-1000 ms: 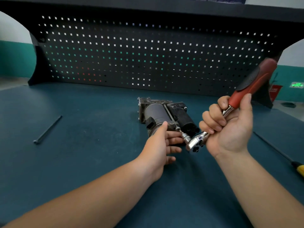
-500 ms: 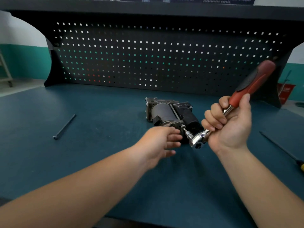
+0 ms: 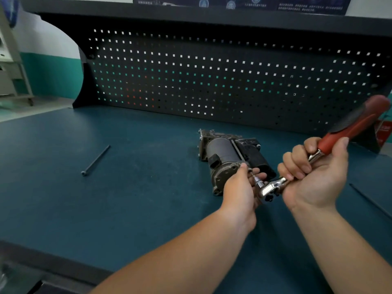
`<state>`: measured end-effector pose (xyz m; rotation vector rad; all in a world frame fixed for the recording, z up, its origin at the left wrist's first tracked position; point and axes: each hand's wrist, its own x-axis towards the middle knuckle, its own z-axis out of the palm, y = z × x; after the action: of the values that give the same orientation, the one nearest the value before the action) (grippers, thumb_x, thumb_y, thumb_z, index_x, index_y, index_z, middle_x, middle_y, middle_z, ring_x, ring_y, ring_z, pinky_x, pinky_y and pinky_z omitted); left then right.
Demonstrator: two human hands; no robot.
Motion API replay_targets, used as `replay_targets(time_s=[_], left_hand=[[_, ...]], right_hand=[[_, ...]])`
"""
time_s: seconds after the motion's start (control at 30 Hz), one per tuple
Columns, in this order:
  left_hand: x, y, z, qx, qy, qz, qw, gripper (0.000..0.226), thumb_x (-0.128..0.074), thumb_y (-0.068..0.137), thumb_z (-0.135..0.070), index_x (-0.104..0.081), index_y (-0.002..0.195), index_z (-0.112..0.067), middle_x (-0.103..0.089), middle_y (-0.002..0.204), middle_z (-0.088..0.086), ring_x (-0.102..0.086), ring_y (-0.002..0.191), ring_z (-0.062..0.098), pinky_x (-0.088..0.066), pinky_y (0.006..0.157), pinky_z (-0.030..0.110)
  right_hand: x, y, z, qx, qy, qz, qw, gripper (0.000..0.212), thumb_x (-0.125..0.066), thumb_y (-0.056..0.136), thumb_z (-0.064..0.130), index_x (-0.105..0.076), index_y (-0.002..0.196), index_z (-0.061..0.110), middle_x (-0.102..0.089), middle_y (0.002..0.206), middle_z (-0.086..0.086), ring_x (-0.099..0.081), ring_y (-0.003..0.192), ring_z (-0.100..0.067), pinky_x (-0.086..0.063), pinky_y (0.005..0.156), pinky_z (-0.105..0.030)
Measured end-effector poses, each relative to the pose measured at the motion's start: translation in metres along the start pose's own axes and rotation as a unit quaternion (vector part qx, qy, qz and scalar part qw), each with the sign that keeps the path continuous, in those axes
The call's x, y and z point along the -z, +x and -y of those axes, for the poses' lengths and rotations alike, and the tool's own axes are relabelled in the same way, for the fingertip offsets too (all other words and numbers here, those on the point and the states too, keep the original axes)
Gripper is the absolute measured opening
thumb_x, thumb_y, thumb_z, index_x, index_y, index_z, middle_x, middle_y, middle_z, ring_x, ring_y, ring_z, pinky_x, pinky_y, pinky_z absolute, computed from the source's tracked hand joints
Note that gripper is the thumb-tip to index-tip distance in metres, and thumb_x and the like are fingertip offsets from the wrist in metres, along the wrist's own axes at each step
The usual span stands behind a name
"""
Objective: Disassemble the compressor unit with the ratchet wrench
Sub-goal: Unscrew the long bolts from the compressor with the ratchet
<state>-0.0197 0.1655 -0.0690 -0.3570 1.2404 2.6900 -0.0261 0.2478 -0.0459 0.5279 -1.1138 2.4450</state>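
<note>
- The compressor unit (image 3: 222,153) lies on its side at the back middle of the bench (image 3: 148,209), end cap toward the near edge.
- 1 long bolt (image 3: 95,160) lies loose toward the left edge, so probably 1 fastener is out. The housing looks whole, so most of the dismantling is left.
- The right hand (image 3: 314,179) grips the ratchet wrench (image 3: 339,136) at its shank, and the left hand (image 3: 239,189) pinches the socket (image 3: 259,183) at the end cap.
- The writing on the poster (image 3: 239,3) and the red sign (image 3: 384,132) is too blurred to read, and no brand shows on the wrench.
</note>
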Motion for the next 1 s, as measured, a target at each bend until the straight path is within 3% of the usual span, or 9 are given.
replay_targets(time_s=[0.17, 0.37, 0.57, 0.7, 0.8, 0.9, 1.0], left_hand=[[-0.001, 0.008, 0.006, -0.041, 0.009, -0.006, 0.999, 0.036, -0.045, 0.099, -0.032, -0.066, 0.078, -0.012, -0.065, 0.057, -0.006, -0.061, 0.064, 0.013, -0.049, 0.059, 0.022], [-0.001, 0.015, 0.013, -0.083, 0.037, -0.002, 0.996, 0.034, -0.046, 0.098, -0.025, -0.067, 0.082, -0.004, -0.066, 0.079, 0.013, -0.061, 0.077, 0.025, -0.051, 0.077, 0.033], [0.008, 0.021, 0.010, -0.093, 0.065, 0.029, 0.993, 0.038, -0.043, 0.098, -0.024, -0.068, 0.081, -0.001, -0.065, 0.082, 0.019, -0.061, 0.079, 0.028, -0.050, 0.086, 0.038], [0.013, 0.025, 0.009, -0.078, 0.091, 0.057, 0.991, 0.039, -0.043, 0.098, -0.028, -0.070, 0.085, -0.003, -0.068, 0.087, 0.018, -0.064, 0.078, 0.024, -0.051, 0.075, 0.030], [0.019, 0.028, 0.005, -0.064, 0.119, 0.073, 0.988, 0.040, -0.044, 0.097, -0.030, -0.071, 0.078, -0.008, -0.070, 0.082, 0.012, -0.065, 0.071, 0.019, -0.051, 0.061, 0.023], [0.022, 0.026, 0.002, -0.046, 0.128, 0.071, 0.988, 0.042, -0.045, 0.096, -0.032, -0.072, 0.070, -0.013, -0.073, 0.077, 0.005, -0.064, 0.059, 0.012, -0.047, 0.050, 0.016], [0.021, 0.021, -0.002, -0.021, 0.119, 0.072, 0.990, 0.040, -0.040, 0.096, -0.032, -0.071, 0.083, -0.009, -0.072, 0.071, 0.000, -0.059, 0.044, 0.006, -0.039, 0.038, 0.010]], right_hand=[[-0.003, -0.003, -0.002, 0.020, -0.009, 0.031, 0.999, 0.045, -0.026, 0.091, 0.052, -0.041, 0.063, 0.021, -0.027, 0.042, 0.011, -0.021, 0.035, -0.004, -0.023, 0.036, -0.015], [-0.004, -0.005, -0.004, 0.024, 0.001, 0.050, 0.998, 0.045, -0.028, 0.088, 0.050, -0.046, 0.059, 0.022, -0.028, 0.041, 0.011, -0.022, 0.034, -0.004, -0.025, 0.035, -0.015], [-0.003, -0.006, -0.005, 0.027, 0.000, 0.052, 0.998, 0.043, -0.033, 0.086, 0.052, -0.044, 0.059, 0.020, -0.028, 0.040, 0.010, -0.022, 0.034, -0.004, -0.025, 0.036, -0.014], [-0.004, -0.007, -0.006, 0.031, -0.006, 0.085, 0.996, 0.047, -0.060, 0.068, 0.066, -0.047, 0.061, 0.022, -0.030, 0.042, 0.012, -0.023, 0.035, -0.003, -0.027, 0.036, -0.014], [-0.005, -0.008, -0.006, 0.028, -0.005, 0.098, 0.995, 0.049, -0.065, 0.063, 0.068, -0.048, 0.061, 0.022, -0.031, 0.042, 0.012, -0.024, 0.035, -0.003, -0.026, 0.037, -0.013], [-0.007, -0.009, -0.006, 0.032, -0.006, 0.091, 0.995, 0.048, -0.061, 0.067, 0.067, -0.047, 0.061, 0.022, -0.030, 0.042, 0.012, -0.023, 0.035, -0.003, -0.026, 0.037, -0.013], [-0.006, -0.008, -0.006, 0.027, -0.001, 0.062, 0.998, 0.044, -0.039, 0.083, 0.057, -0.046, 0.058, 0.021, -0.029, 0.041, 0.011, -0.022, 0.034, -0.003, -0.025, 0.036, -0.013]])
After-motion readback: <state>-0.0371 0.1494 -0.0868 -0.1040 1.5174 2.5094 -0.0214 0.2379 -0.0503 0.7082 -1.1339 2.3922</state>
